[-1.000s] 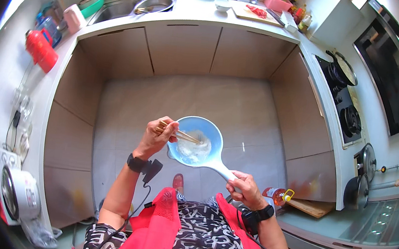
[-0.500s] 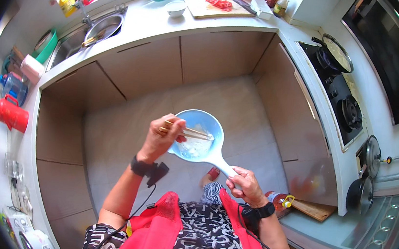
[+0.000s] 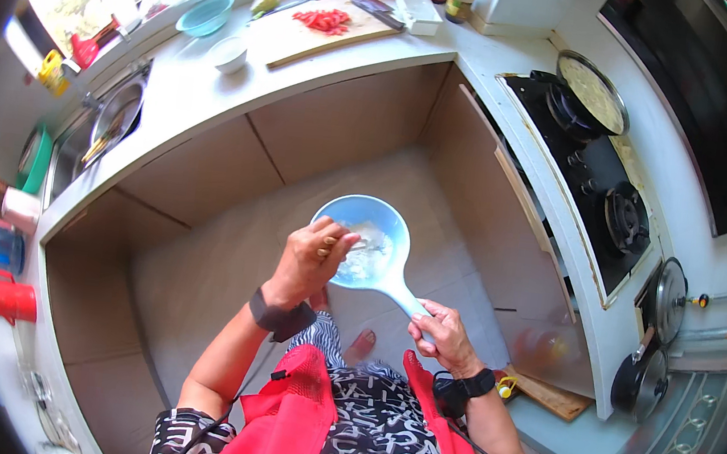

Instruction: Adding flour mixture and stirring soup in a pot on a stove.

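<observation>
A light blue plastic scoop (image 3: 399,285) with a round bowl hangs in front of my body, above the floor. My right hand (image 3: 448,337) is closed around its handle. Inside the bowl lies a white, flour-like mass (image 3: 368,262). My left hand (image 3: 309,261) grips a pair of chopsticks (image 3: 360,245) at the bowl's near left side. Their tips point down into the white mass; much of their length is hidden by my fingers or foreshortened.
On the far worktop are a cutting board (image 3: 294,50) with red pieces, a knife (image 3: 377,11), a white bowl (image 3: 228,54) and a turquoise basin (image 3: 205,15). A pan (image 3: 590,92) stands on the right-hand stove (image 3: 586,176). The sink (image 3: 72,160) is at left.
My view has turned to the right, so the counter and sink sit further left, and both feet now show. The chopsticks have moved in the scoop and look steeper.
</observation>
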{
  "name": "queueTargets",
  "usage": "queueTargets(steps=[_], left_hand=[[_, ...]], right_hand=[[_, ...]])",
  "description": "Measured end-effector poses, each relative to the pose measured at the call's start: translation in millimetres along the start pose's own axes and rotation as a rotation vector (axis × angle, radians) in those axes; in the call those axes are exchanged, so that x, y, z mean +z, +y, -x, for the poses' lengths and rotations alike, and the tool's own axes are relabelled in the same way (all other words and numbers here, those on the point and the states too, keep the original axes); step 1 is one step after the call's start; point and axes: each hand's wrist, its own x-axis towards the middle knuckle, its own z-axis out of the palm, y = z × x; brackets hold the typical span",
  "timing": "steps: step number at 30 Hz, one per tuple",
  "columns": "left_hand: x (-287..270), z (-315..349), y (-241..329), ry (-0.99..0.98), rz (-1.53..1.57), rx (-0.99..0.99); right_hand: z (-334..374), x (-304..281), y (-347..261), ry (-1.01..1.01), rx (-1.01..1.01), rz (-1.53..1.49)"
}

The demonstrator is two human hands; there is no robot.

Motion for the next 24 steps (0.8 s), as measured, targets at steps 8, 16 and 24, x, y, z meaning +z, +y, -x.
queueTargets(steps=[8, 16, 24], left_hand=[[33.1, -126.2, -38.3, -0.141, -0.053, 0.267], [46.0, -251.6, -55.6, -0.313, 0.287, 0.122], [44.1, -358.5, -102.3, -0.383, 0.428, -0.144]], right_hand=[[-57.6, -25.1, -53.8, 0.125, -0.092, -0.045], [-114.6, -33.8, -119.7, 0.264, -0.143, -0.159], [-142.6, -41.9, -157.9, 0.364, -0.188, -0.164]])
